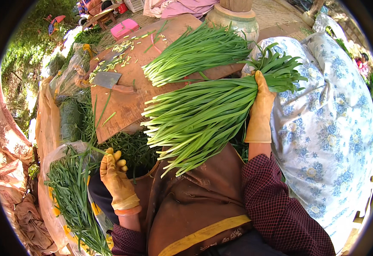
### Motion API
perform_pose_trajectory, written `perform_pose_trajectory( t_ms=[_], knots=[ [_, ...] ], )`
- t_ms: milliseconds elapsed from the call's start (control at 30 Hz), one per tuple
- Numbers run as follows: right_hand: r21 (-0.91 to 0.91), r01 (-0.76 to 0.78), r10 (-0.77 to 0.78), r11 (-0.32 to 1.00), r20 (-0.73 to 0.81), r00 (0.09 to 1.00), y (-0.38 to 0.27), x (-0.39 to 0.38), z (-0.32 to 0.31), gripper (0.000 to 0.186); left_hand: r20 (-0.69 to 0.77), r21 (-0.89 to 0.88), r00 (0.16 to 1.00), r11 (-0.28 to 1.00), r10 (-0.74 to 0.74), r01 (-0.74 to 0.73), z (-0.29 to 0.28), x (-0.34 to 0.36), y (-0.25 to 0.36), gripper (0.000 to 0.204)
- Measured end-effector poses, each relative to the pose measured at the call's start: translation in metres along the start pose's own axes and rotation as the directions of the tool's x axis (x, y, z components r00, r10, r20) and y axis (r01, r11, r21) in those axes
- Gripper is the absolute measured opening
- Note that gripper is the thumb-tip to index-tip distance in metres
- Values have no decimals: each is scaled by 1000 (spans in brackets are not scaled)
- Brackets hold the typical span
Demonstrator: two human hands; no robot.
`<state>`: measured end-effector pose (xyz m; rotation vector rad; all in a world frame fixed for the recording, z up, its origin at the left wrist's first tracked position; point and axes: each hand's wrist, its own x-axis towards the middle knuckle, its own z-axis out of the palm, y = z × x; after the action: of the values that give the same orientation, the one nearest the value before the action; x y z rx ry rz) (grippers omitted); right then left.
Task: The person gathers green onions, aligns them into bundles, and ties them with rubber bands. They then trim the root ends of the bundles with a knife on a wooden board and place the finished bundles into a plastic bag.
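Observation:
My right hand (259,102) in a yellow rubber glove grips a large bunch of long green leafy stalks (197,119) near its right end. The pale cut ends fan out leftward over my brown apron (186,200). My left hand (114,168), gloved alike, is low at the left with fingers curled, apparently pinching a thin green stalk, beside a bag of loose greens (69,194). Another bunch (195,53) lies on the wooden board (122,106), along with a cleaver (107,80) and chopped bits of stalk.
A floral cloth covers a large heap (323,141) at my right. Behind the board stand a ceramic jar (233,23) and a pink box (124,29). Plastic sacks of greens (69,117) line the left, beside draped fabric (5,153). Dark greens (133,149) lie below the board.

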<state>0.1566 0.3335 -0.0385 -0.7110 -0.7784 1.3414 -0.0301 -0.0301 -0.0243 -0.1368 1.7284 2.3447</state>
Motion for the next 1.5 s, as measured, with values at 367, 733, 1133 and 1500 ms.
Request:
perform_pose_trajectory(
  t_ms=[367, 733, 1133, 1500],
  knots=[
    [36, -18, 20, 999, -54, 998, -4, -6, 38, 34, 659, 579, 570, 815, -490, 32, -12, -67, 6, 53],
    [44, -50, 51, 998, -24, 998, 6, -2, 20, 32, 574, 410, 752, 909, -325, 79, 11, -68, 3, 37],
    [20, -85, 86, 996, -80, 993, 19, 8, -1, 28, -126, -46, 992, 999, 5, -11, -42, 23, 43, 39],
    [11, -48, 49, 999, -56, 997, 11, 1, 7, 29, 573, 471, 815, 850, -91, -237, 41, -39, -24, 7]
  ],
)
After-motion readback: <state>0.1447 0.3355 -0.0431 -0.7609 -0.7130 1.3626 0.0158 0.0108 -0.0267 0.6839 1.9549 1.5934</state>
